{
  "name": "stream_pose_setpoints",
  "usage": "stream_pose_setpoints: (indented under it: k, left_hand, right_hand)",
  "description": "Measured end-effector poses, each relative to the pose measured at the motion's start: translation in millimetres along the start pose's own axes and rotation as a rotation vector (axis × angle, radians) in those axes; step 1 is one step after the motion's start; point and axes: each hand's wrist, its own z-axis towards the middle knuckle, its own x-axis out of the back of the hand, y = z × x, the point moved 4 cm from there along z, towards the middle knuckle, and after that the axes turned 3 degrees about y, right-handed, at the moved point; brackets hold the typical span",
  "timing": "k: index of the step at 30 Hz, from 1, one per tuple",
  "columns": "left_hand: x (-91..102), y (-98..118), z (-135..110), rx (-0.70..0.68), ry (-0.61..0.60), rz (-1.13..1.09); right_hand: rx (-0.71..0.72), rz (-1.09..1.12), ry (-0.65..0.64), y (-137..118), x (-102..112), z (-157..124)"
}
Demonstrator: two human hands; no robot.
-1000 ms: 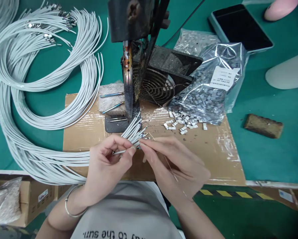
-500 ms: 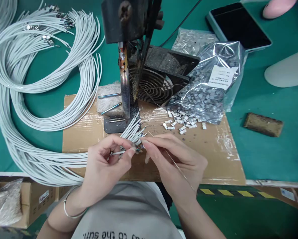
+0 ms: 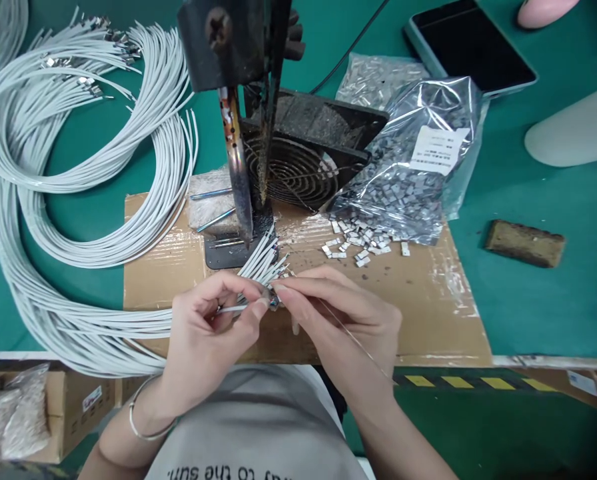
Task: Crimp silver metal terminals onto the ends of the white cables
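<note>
My left hand (image 3: 216, 333) is closed in a pinch on a white wire (image 3: 232, 309), whose end shows beside the thumb. A tiny shiny piece sits at the fingertips, too small to make out. Close on the right, my right hand (image 3: 346, 323) is closed, thumb and forefinger pinched near that same spot. A thin solder wire (image 3: 351, 333) runs through it, back across the hand to the wrist. Behind the fingertips lies a bundle of white wire ends (image 3: 261, 260). Above it stands the soldering iron (image 3: 239, 173), its tip pointing down.
Coiled white wires (image 3: 88, 177) cover the left. Small metal pieces (image 3: 363, 240) lie loose on the cardboard (image 3: 428, 300), by an open plastic bag (image 3: 413, 180). A fan (image 3: 298, 160) stands behind the iron. Right are a brown block (image 3: 525, 243), a phone-like device (image 3: 471, 43) and a white cylinder (image 3: 573, 127).
My right hand has moved slightly left, bringing its fingertips up to those of my left hand. The whole view has shifted a little; the left hand keeps its pinch.
</note>
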Motion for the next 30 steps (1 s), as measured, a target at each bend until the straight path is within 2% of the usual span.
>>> stream_pose_setpoints:
  k: [22, 30]
  left_hand:
    - [-1.5, 3.2, 1.4, -0.023, -0.037, -0.042]
    - [-1.0, 5.6, 2.5, -0.009, -0.017, 0.012]
  right_hand:
    - [0.016, 0.033, -0.031, 0.5, 0.1, 1.7]
    - [0.039, 0.001, -0.034, -0.3, -1.0, 2.4]
